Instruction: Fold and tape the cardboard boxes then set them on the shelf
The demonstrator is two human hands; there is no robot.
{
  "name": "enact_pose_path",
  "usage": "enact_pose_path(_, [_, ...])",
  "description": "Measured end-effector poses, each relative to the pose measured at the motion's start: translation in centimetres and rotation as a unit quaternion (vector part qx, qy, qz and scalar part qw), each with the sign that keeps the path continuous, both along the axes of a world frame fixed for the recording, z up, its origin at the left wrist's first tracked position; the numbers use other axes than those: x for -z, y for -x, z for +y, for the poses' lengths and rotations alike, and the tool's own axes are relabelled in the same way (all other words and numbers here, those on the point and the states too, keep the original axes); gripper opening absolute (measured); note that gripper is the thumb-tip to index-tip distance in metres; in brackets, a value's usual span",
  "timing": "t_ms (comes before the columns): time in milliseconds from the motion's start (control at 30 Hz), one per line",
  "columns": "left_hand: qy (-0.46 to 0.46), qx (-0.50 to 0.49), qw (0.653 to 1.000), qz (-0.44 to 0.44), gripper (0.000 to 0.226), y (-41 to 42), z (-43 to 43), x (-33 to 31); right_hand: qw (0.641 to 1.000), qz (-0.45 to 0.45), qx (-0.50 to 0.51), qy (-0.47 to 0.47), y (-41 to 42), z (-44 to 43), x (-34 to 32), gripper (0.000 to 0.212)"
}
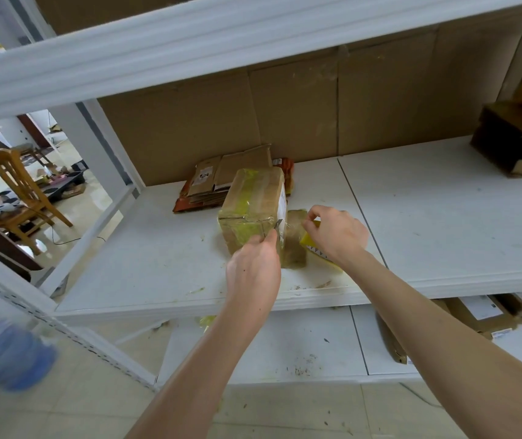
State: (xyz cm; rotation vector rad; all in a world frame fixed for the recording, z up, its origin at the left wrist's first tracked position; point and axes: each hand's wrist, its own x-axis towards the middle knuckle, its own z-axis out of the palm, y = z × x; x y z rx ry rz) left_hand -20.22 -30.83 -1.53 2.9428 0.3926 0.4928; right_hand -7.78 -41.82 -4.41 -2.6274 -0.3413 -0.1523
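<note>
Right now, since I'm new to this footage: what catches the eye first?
A taped box sits on the white shelf, both hands at its near corner: the left hand pinches what looks like a small blade, the right hand holds a tape roll. Flat cardboard lies stacked behind the box.

Single wide-angle view from a camera worn on the person's head, facing forward and steeply down onto a white shelf (443, 217) at close range. Both forearms run up from the bottom edge to the left hand (253, 267) and right hand (335, 236) at mid-frame. A beam (190, 49) crosses the top and floor (79, 407) fills the bottom.
</note>
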Motion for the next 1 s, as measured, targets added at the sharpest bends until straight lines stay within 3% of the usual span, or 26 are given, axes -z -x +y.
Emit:
enact_pose_path(333, [-0.023,0.001,0.999,0.033,0.032,-1.7,0.1,-0.6,0.999,-0.031,-0.008,0.012,0.5,0.1,-0.8,0.019])
enact_pose_path(633, [0.006,-0.007,0.998,0.06,0.037,-2.4,0.0,-1.2,0.997,-0.008,-0.03,-0.064,1.1,-0.6,-1.2,0.016])
enact_pose_path(1000, [0.01,0.002,0.999,0.038,0.036,-0.5,0.1,-0.5,1.0,0.001,0.023,-0.003,1.7,0.1,0.1,0.021])
